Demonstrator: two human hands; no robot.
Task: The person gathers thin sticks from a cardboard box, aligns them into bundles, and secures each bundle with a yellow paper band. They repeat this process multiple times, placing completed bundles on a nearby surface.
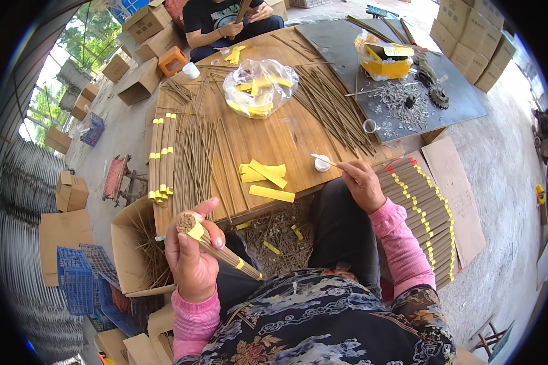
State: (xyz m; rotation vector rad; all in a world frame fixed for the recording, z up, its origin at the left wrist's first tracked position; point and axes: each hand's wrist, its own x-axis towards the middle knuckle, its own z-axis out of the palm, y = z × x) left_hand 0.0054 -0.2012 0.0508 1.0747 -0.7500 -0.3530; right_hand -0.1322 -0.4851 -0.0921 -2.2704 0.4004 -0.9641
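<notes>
My left hand (195,252) is closed around a bundle of brown incense sticks (225,255), tilted with its round end up toward the table. Two yellow paper bands wrap the bundle. In my right hand (364,185) a thin stick (330,160) is pinched, its pale tip over or beside a small white jar (322,163) at the table's near edge; I cannot tell whether it touches. Between my hands, several yellow paper strips (272,193) lie on the wooden table (298,134). Loose incense sticks (195,158) are spread left of the strips.
Banded bundles lie at the table's left edge (162,155) and on cardboard at my right (417,213). A plastic bag of yellow strips (259,88) stands mid-table. A grey board (432,73) carries a yellow box (385,61). Opposite sits another person (225,27). An open carton (131,249) is at lower left.
</notes>
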